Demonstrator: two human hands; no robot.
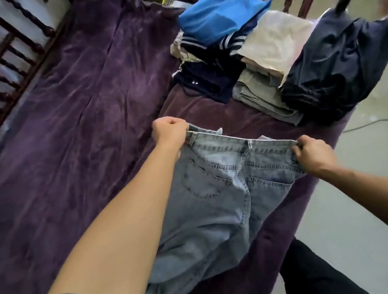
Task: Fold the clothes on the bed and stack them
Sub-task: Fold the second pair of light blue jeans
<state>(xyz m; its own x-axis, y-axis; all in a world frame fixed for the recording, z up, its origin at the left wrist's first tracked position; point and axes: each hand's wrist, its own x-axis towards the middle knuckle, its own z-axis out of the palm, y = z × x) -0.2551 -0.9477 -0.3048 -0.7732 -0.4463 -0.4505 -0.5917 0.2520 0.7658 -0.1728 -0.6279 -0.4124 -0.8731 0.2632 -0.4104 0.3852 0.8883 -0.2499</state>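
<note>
Nearest, the legs of the jeans (221, 205) bunch in loose folds over the near edge of the bed (62, 140), and the lowest part runs out of sight between the person's arms. This is the first risk: if the legs go down twisted, the creases get folded in. The hanging weight could also drag the denim off the edge toward the floor (378, 170).

Further out, the waistband is stretched taut between both hands, back pockets up. The left hand (172, 131) is clenched round the left corner and the right hand (313, 155) pinches the right corner with curled fingers. The left corner sits farther away than the right, so the band runs at a slant — laid down like that, the halves probably won't meet squarely. I cannot tell whether the waistband touches the bed or hangs just above it.

Far right, a beige garment (275, 43) lies on folded grey trousers (260, 97), with a dark navy garment (341, 68) slumped against them at the bed's right edge. Heavy denim dropped carelessly there could tip the stack or push the navy one off the bed.
</note>
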